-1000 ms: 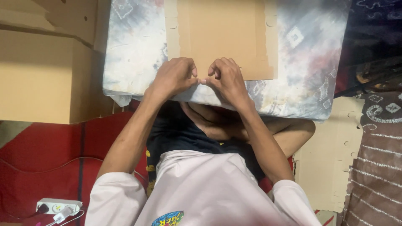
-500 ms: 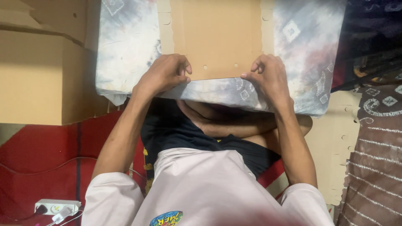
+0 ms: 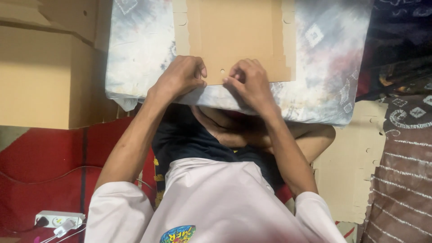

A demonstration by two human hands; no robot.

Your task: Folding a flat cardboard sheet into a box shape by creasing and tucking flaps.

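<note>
Since the earlier frame, the right hand (image 3: 251,83) has slid in from the near right corner of the cardboard sheet (image 3: 236,38) toward its middle. Both hands now pinch the sheet's near edge, the left hand (image 3: 180,76) curled at the left. It lies flat on a tie-dye cushion (image 3: 324,58) across the lap. 1 large cardboard box (image 3: 36,76) stands left, contents unseen.

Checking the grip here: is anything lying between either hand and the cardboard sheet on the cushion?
Nothing visible does. The left hand and right hand both rest directly on the near edge of the cardboard sheet, which lies on the patterned cushion.
</note>
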